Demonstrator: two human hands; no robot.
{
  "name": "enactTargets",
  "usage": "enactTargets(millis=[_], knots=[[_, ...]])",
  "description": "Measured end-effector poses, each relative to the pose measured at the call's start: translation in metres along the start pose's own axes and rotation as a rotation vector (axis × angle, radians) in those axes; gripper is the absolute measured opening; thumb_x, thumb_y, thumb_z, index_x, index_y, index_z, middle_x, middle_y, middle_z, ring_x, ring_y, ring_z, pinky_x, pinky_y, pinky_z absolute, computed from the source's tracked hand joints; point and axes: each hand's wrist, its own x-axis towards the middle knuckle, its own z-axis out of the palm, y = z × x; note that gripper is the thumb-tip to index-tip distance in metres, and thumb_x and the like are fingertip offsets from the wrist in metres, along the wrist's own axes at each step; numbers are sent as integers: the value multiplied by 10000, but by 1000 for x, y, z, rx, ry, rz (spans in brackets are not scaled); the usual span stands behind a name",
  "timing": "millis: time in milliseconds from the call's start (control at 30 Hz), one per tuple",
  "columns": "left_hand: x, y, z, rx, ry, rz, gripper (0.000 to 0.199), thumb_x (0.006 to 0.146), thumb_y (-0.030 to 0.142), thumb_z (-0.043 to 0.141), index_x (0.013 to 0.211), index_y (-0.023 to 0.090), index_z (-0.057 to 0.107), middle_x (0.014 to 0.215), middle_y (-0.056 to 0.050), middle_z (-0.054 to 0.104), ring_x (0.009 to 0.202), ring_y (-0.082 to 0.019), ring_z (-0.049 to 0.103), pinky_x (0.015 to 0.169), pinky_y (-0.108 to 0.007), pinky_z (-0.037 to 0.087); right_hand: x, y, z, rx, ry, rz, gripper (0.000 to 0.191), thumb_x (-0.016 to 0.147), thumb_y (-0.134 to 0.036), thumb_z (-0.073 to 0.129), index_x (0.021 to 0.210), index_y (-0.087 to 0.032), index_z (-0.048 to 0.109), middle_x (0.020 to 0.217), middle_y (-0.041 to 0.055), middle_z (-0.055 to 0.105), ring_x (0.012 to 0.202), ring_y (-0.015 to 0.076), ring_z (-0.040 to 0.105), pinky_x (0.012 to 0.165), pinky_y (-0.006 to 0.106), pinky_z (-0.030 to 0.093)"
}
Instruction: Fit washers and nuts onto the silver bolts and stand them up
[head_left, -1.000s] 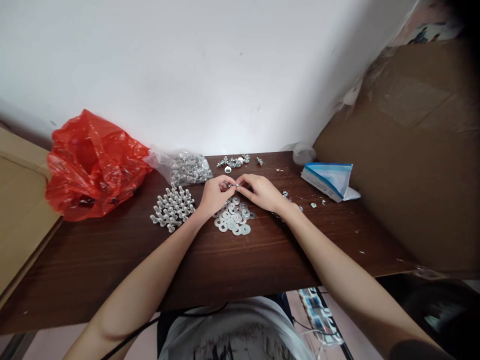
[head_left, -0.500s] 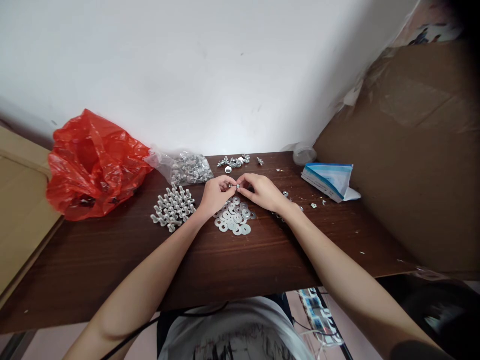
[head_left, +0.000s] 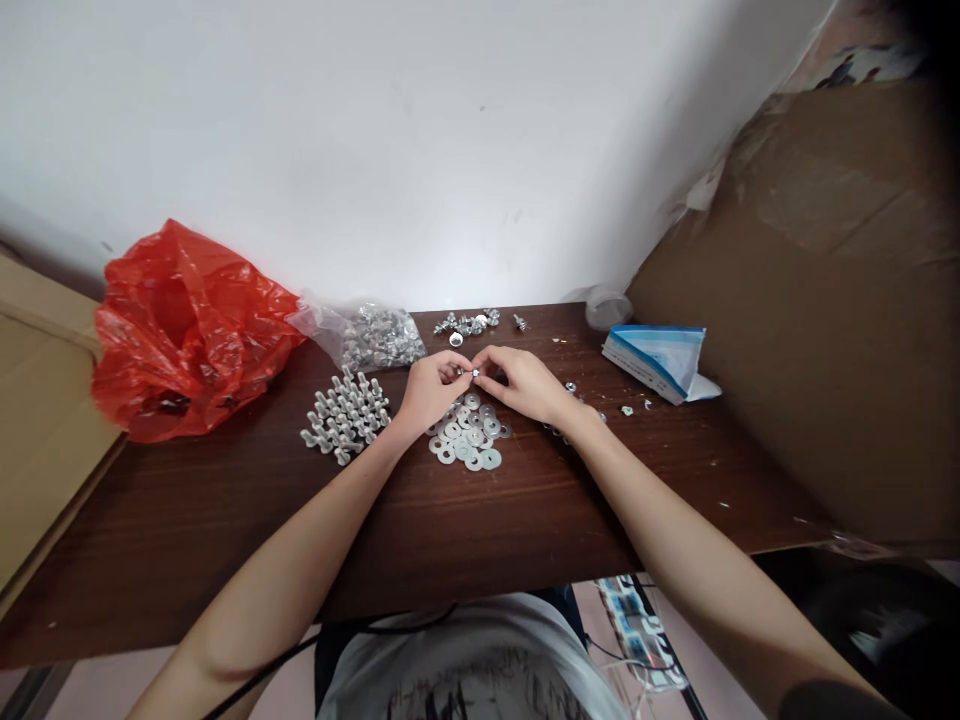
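Observation:
My left hand [head_left: 432,386] and my right hand [head_left: 523,384] meet above the middle of the table, fingertips touching. The left fingers pinch a small metal bolt, mostly hidden by them. At its end, between the fingertips of both hands, shows a shiny small nut [head_left: 475,373], which my right thumb and index finger grip. Just below the hands lies a pile of flat washers [head_left: 469,437]. Left of my left wrist, several bolts [head_left: 346,413] stand on their heads in a cluster. Several nuts [head_left: 571,387] are partly covered by my right wrist.
Behind the hands lie several bolts fitted with washers [head_left: 472,325]. A clear bag of hardware [head_left: 382,337] and a red plastic bag [head_left: 191,330] are at left. A blue-white packet [head_left: 656,360], a clear round container [head_left: 606,307] and a big cardboard box [head_left: 825,300] stand at right.
Both hands keep nearly the same place and the same pinch. The nut between the fingertips has turned slightly and catches the light differently.

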Motion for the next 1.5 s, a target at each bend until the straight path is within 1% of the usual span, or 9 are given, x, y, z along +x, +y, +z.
enactTargets(millis=[300,500,667,933,1033,1233,1400,1500], knots=[[1,-2,1,9,10,0,76,713,184,621,767,157,667,667,-11,642,555,-100,506,564,-237,401,0,1,1,-6,-4,8,163,881,-275,494,979,-185,590,911,57,657,791,179,583,707,300,424],[1,-1,1,1,13,-3,72,711,170,623,766,152,666,633,-5,623,543,-98,498,551,-233,389,-1,0,1,17,8,4,232,853,-266,523,1066,-186,570,862,44,655,778,181,581,712,310,427],[1,-1,1,-4,7,-3,72,710,163,627,764,144,669,639,-15,631,546,-100,507,556,-236,395,0,0,0,-5,-8,8,172,860,-274,520,989,-185,592,880,50,655,774,179,577,698,304,423],[1,2,0,29,8,2,74,717,167,620,766,143,670,635,-11,625,547,-98,498,552,-230,395,0,2,1,-13,-1,-5,179,898,-273,484,982,-173,607,959,69,667,812,178,590,712,294,424],[1,1,0,29,5,-3,76,715,169,620,766,141,669,607,-2,604,538,-93,484,544,-224,389,0,2,2,-11,4,-3,175,892,-271,496,980,-169,608,945,68,667,801,175,590,710,292,424],[1,-1,1,7,27,5,72,706,164,622,760,150,667,626,-4,614,548,-94,491,549,-227,395,0,1,1,18,9,-13,238,842,-247,554,1071,-182,552,844,32,649,762,174,579,701,294,428],[1,-3,2,5,18,12,70,715,154,615,761,148,668,641,-7,631,546,-93,495,553,-230,392,0,3,1,-4,4,-7,159,855,-243,538,1000,-186,566,853,39,644,755,173,574,686,292,423],[1,-3,2,8,18,10,70,718,151,616,765,144,667,636,-7,627,543,-92,494,553,-228,389,0,3,2,-6,-2,-1,156,873,-261,519,996,-184,575,877,49,652,765,175,577,690,294,422]])
